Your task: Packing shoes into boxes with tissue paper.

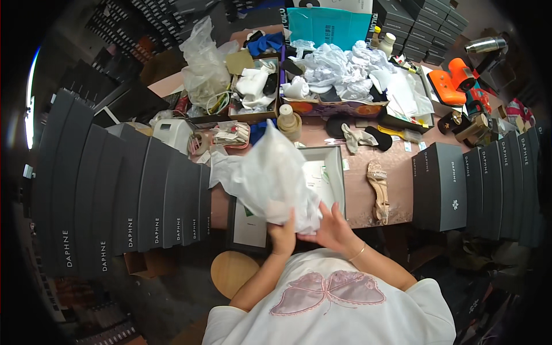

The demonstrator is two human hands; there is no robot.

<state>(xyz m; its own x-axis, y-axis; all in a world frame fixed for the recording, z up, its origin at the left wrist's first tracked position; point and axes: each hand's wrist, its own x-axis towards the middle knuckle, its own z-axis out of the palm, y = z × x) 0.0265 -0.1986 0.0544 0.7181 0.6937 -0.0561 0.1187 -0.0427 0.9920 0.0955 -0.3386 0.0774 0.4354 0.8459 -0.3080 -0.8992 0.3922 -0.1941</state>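
A bundle of white tissue paper [270, 169] is held up in front of me, over an open grey shoebox [340, 172]. My left hand [282, 234] grips its lower end, thumb on the near side. Whether anything is wrapped inside is hidden. My right hand [336, 230] is at the bundle's lower right, fingers spread, its fingertips against the paper. Beneath the paper, a white inner panel and small cards show in the box. To the right on the pinkish table lies a single beige strappy sandal [378, 192].
Dark shoebox stacks stand at left [149, 195] and right [440, 187]. Behind are a carton of crumpled paper [339, 72], a yellow-handled brush [399, 134], a bottle [288, 122] and an orange device [447, 88]. A round wooden stool [233, 273] stands below the table edge.
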